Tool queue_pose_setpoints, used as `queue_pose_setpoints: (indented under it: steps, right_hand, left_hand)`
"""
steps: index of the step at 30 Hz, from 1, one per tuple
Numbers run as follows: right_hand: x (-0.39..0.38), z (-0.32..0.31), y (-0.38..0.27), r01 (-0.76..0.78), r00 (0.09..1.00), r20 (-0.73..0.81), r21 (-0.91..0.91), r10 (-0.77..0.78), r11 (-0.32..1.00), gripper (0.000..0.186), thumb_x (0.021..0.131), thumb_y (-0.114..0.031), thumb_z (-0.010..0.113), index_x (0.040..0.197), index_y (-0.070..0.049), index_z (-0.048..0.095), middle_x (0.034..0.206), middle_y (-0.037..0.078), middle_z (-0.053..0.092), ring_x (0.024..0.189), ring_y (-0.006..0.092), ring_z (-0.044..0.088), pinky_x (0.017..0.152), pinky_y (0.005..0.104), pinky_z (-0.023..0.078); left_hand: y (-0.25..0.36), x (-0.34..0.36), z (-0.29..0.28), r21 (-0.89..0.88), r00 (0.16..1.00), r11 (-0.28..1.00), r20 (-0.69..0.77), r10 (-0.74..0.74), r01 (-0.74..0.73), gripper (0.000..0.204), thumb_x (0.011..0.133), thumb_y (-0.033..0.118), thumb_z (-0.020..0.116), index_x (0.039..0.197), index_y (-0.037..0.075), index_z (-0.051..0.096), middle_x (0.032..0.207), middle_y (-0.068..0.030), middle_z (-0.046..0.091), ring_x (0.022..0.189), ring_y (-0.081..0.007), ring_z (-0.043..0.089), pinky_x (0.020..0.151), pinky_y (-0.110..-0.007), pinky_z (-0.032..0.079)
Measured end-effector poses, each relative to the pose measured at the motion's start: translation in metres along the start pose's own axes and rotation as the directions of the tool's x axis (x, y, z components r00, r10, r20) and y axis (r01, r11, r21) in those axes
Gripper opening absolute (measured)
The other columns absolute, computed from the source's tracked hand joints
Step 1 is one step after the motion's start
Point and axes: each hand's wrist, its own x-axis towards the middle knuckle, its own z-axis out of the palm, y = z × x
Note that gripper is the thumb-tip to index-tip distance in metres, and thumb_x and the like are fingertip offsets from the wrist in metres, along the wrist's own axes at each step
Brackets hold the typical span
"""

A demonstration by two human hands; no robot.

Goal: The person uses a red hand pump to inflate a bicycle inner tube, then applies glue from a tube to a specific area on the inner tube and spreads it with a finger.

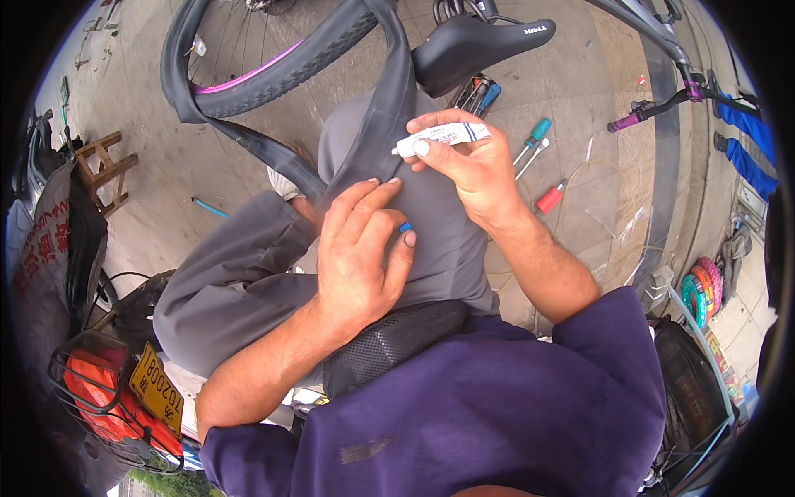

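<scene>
My right hand (472,170) grips a small white squeeze tube (443,137) with blue stripes, its nozzle pointing left over a black rubber inner tube (377,132). The inner tube drapes across my grey-trousered thigh and loops up around a bicycle wheel. Two or more fingertips of my left hand (358,257) press on the inner tube just below the nozzle. A small blue piece, which looks like a cap (405,226), is pinched at the curled index finger and thumb of that hand. Whether any paste has come out of the nozzle I cannot tell.
A tire (290,70) with a pink rim and a black saddle (480,50) are ahead. Screwdrivers with teal (540,129) and red (550,199) handles lie on the pavement to the right. A wooden stool (103,170) stands left, beside a blue stick (209,207).
</scene>
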Motion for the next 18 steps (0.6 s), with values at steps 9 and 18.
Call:
queue_pose_setpoints:
  steps: [9,18]
  right_hand:
    - [-0.0001,0.0055,-0.0047,0.020,0.999,0.048,-0.153,-0.013,0.988,0.021,0.096,-0.002,0.070,0.115,0.005,0.069,0.104,0.008,0.074,0.095,0.0117,0.071,0.081,0.0251,0.058]
    - [-0.0048,0.0038,0.0014,0.055,0.998,0.042,-0.165,-0.049,0.985,0.020,0.095,0.003,0.069,0.115,0.005,0.069,0.108,0.009,0.073,0.098,0.0123,0.070,0.085,0.0261,0.058]
  left_hand:
    - [0.0029,0.0001,0.0033,-0.007,1.000,1.000,0.023,-0.007,0.007,0.018,0.084,0.004,0.073,0.099,-0.001,0.065,0.137,-0.0211,0.062,0.129,-0.0429,0.055,0.106,-0.052,0.047]
    - [0.0067,-0.0039,0.0074,-0.007,1.000,1.000,-0.014,-0.005,0.004,0.020,0.081,0.003,0.075,0.098,0.000,0.065,0.138,-0.0212,0.060,0.128,-0.0423,0.056,0.103,-0.050,0.050]
